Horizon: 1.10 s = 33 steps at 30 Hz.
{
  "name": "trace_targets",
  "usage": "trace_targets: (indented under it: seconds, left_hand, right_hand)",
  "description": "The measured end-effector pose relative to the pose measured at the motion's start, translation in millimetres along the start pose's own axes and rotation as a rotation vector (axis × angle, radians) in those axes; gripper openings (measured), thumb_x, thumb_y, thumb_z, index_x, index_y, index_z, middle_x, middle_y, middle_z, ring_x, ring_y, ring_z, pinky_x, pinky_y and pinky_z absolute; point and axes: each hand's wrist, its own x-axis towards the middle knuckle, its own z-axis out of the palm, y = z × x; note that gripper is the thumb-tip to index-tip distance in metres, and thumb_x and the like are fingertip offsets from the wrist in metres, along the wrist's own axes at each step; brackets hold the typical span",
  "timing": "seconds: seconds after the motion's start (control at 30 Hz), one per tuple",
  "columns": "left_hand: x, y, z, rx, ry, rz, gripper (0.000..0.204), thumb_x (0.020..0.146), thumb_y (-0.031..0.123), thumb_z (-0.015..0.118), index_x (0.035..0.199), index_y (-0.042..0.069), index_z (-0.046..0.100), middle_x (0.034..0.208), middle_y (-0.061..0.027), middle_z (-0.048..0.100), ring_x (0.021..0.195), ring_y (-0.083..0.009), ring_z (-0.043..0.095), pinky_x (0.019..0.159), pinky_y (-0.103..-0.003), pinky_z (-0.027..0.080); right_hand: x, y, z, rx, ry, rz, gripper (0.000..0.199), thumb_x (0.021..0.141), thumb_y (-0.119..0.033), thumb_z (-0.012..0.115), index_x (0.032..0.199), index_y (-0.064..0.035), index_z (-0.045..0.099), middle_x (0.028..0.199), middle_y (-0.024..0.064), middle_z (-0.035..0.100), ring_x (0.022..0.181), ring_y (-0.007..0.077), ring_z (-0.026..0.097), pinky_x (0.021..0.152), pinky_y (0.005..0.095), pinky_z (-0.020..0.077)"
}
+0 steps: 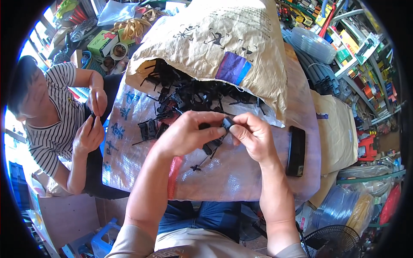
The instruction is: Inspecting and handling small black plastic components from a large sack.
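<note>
Over the near half of the covered work surface, my left hand [195, 131] and my right hand [254, 135] meet, fingers closed in a pinch. Between their fingertips is a small dark grey plastic part [228, 123]; its exact kind is partly hidden by the fingers. Just below them, a thin black stem-like piece [196, 168] lies on the sheet. Beyond my hands, many loose black plastic parts [172, 103] spill from the mouth of a large tan woven sack [258, 47].
A black phone-like slab [296, 151] lies right of my right hand on the woven sheet [232, 182]. At the left, a co-worker in a striped shirt [64, 81] handles a small dark piece. Coiled clear tubing [313, 45] and a black fan [331, 241] stand at the right.
</note>
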Motion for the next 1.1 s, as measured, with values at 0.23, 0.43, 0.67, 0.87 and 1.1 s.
trace_targets:
  seconds: [0.23, 0.43, 0.67, 0.87, 1.1]
  left_hand:
    - [2.6, -6.7, 8.5, 0.264, 0.046, 0.252, 0.031, 0.084, 0.011, 0.065, 0.113, -0.001, 0.062, 0.082, -0.0080, 0.067, 0.073, -0.0125, 0.061, 0.066, -0.030, 0.051]
    - [4.0, -9.9, 18.3, 0.383, 0.086, 0.246, 0.026, 0.084, 0.012, 0.064, 0.106, -0.002, 0.061, 0.086, -0.0082, 0.067, 0.072, -0.0138, 0.062, 0.066, -0.030, 0.051]
    - [5.7, -9.9, 6.6, -0.751, -0.047, 0.046, 0.034, 0.087, 0.016, 0.062, 0.115, -0.003, 0.059, 0.078, -0.0057, 0.061, 0.053, -0.0076, 0.047, 0.046, -0.019, 0.035]
    - [14.1, -17.5, 6.6, -0.546, 0.098, -0.056, 0.027, 0.089, 0.016, 0.060, 0.106, -0.006, 0.061, 0.084, -0.0094, 0.066, 0.054, -0.0077, 0.048, 0.048, -0.022, 0.036]
    - [9.3, -9.8, 12.1, -0.456, -0.064, -0.111, 0.025, 0.093, 0.019, 0.059, 0.100, -0.004, 0.062, 0.078, -0.0084, 0.065, 0.052, -0.0066, 0.047, 0.047, -0.021, 0.035]
  right_hand:
    - [-1.0, -1.8, 0.2, -0.014, -0.023, 0.026, 0.009, 0.091, -0.009, 0.064, 0.092, -0.0003, 0.062, 0.069, -0.0004, 0.059, 0.059, 0.0049, 0.055, 0.053, 0.0204, 0.0450]
    - [-3.8, -1.0, -3.2, -0.046, -0.044, 0.033, 0.009, 0.090, -0.009, 0.064, 0.092, -0.0005, 0.061, 0.075, 0.0006, 0.060, 0.065, 0.0067, 0.057, 0.059, 0.0208, 0.0472]
    - [0.8, 2.5, 7.8, 0.010, -0.079, -0.104, 0.017, 0.092, -0.010, 0.062, 0.106, -0.0014, 0.061, 0.086, 0.0024, 0.063, 0.079, 0.0075, 0.060, 0.070, 0.0231, 0.0485]
    - [-0.3, 7.0, 2.1, -0.134, 0.078, -0.145, 0.014, 0.093, -0.007, 0.061, 0.106, -0.0014, 0.061, 0.082, 0.0017, 0.062, 0.071, 0.0069, 0.057, 0.065, 0.0213, 0.0465]
    - [5.5, 9.0, -0.3, -0.207, 0.110, -0.293, 0.015, 0.091, -0.011, 0.064, 0.102, -0.0013, 0.060, 0.098, 0.0038, 0.060, 0.080, 0.0090, 0.055, 0.072, 0.0235, 0.0455]
